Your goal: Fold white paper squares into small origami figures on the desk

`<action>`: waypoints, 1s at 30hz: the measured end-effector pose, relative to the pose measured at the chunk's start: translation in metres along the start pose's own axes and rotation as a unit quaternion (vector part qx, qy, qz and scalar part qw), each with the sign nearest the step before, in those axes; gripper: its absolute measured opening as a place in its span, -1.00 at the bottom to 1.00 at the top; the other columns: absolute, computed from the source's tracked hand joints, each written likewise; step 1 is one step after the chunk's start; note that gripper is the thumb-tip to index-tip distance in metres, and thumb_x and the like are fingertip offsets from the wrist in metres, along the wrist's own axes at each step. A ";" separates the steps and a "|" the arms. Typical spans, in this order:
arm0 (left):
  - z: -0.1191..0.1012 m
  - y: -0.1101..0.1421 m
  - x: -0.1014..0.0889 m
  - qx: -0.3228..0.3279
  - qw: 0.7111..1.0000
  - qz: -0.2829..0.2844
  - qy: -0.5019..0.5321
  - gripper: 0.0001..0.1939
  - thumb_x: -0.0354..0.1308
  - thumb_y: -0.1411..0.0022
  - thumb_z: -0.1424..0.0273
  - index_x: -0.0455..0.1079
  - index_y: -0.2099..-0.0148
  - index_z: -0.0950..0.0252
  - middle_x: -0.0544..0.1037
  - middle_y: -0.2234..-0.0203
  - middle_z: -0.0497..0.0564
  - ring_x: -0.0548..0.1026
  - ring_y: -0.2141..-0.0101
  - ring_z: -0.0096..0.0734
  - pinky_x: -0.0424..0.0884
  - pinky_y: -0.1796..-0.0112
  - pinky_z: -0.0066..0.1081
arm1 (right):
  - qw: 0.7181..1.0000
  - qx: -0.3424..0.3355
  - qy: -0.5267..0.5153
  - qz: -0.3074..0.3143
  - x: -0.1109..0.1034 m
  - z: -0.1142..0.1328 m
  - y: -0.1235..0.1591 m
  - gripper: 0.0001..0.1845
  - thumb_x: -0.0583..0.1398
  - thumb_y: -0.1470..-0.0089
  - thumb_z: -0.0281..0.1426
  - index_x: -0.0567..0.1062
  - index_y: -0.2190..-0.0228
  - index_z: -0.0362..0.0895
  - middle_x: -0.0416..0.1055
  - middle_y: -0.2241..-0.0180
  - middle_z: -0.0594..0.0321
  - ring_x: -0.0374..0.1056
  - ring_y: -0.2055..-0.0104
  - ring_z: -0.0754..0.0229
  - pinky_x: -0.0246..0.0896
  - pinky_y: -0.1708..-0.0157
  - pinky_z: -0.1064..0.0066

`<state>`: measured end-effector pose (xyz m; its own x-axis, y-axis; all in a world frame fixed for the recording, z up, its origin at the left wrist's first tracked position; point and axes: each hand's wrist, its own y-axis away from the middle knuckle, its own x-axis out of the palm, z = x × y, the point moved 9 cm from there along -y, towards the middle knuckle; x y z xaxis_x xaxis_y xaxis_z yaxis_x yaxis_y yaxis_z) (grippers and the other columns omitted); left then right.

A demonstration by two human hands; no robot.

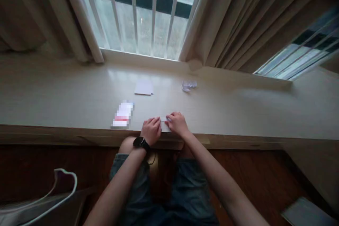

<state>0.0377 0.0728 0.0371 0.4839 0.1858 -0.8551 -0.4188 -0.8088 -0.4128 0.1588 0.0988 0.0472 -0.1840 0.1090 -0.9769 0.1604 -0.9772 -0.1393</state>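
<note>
A small white piece of paper (164,126) lies at the front edge of the pale ledge, mostly covered by my hands. My left hand (151,130), with a black watch on its wrist, presses curled fingers onto the paper's left side. From the other side, my right hand (178,123) pinches the paper's upper right part, its fingertips close to those of the left. A fold or edge seems to run between them, too small to make out. Beyond my hands sit a stack of white paper (143,87) and some crumpled or folded paper (189,85).
A blurred-out white and pink item (123,114) lies left of my hands on the ledge (238,113). Behind are a barred window (144,31) and beige curtains (225,17). A white-rimmed object (75,183) stands at lower left, and a pale flat thing (307,213) at lower right.
</note>
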 end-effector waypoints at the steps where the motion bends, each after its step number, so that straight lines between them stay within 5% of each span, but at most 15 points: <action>1: 0.001 0.000 0.000 -0.003 1.000 -0.004 0.003 -0.67 -0.02 -0.25 0.44 0.38 -0.03 0.28 0.44 -0.05 0.08 0.34 -0.01 -0.16 0.27 0.02 -0.14 | 1.000 0.008 0.006 0.006 -0.001 0.000 -0.001 -0.70 0.18 -0.10 -0.17 0.54 0.18 -0.03 0.41 0.22 0.11 0.22 0.13 0.09 0.05 0.13 0.33; 14: 0.016 0.001 -0.008 -0.048 0.991 -0.095 0.078 -0.47 0.01 -0.17 0.52 0.14 -0.21 0.41 0.33 -0.06 0.28 0.31 -0.07 -0.11 0.28 -0.07 -0.12 | 0.996 0.047 -0.048 -0.053 -0.002 -0.002 0.002 -0.76 0.26 -0.04 -0.23 0.53 0.26 -0.09 0.41 0.26 0.12 0.26 0.16 0.10 0.07 0.13 0.36; 21: 0.016 0.001 -0.008 -0.053 0.992 -0.090 0.076 -0.51 0.04 -0.18 0.48 0.17 -0.18 0.40 0.34 -0.05 0.29 0.34 -0.04 -0.07 0.30 -0.03 -0.07 | 0.987 0.066 -0.118 -0.089 0.002 -0.010 0.003 -0.79 0.25 -0.03 -0.23 0.52 0.32 -0.10 0.43 0.32 0.15 0.30 0.24 0.14 0.12 0.18 0.36; 24: 0.012 0.002 -0.012 -0.036 0.989 -0.101 0.104 -0.53 0.06 -0.23 0.39 0.18 -0.18 0.35 0.34 -0.06 0.25 0.35 -0.04 -0.10 0.31 -0.04 -0.10 | 0.964 0.095 -0.218 -0.117 0.006 -0.019 0.001 -0.74 0.24 -0.03 -0.17 0.51 0.35 -0.12 0.45 0.37 0.18 0.33 0.32 0.17 0.17 0.26 0.38; 30: 0.004 0.004 -0.005 -0.011 0.980 -0.086 0.178 -0.54 0.04 -0.29 0.32 0.15 -0.20 0.32 0.48 0.10 0.18 0.48 0.11 -0.24 0.40 0.06 -0.23 | 0.866 0.166 -0.451 -0.138 0.029 -0.031 -0.003 -0.56 0.26 0.11 -0.02 0.51 0.37 -0.16 0.45 0.47 0.22 0.33 0.45 0.21 0.22 0.45 0.42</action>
<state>0.0310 0.0709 0.0389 0.7848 0.1175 -0.6086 -0.2927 -0.7952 -0.5310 0.1829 0.1110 0.0144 -0.8771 0.3065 -0.3697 -0.2707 -0.9514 -0.1465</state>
